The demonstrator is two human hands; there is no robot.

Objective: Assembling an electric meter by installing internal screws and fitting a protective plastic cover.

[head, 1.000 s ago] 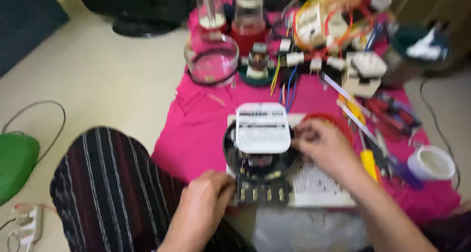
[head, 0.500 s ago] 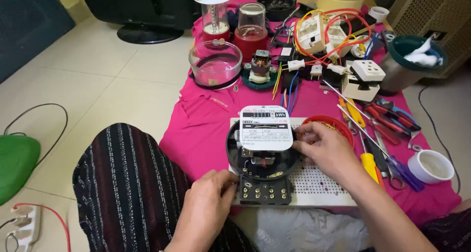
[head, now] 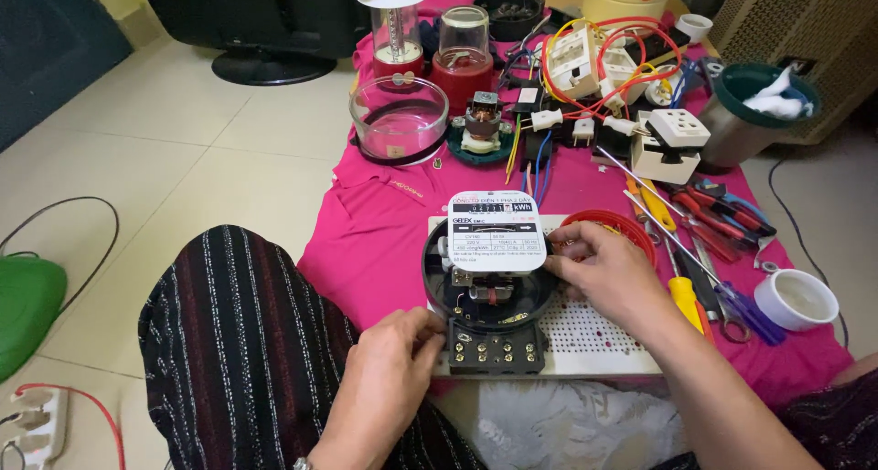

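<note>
A pink cloth (head: 366, 241) covers the floor, its far end cut off. On a white board (head: 594, 342) sits a round black meter (head: 489, 292). The left hand (head: 384, 369) pinches its bottom corner. The right hand (head: 608, 269) grips its side, fingertips hidden.

Glossy black plastic meter (head: 489, 292) on pink cloth (head: 384, 223).

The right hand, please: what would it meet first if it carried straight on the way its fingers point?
Probably the meter's white label plate: the right hand points left and its fingertips already sit at that plate's right edge.
</note>
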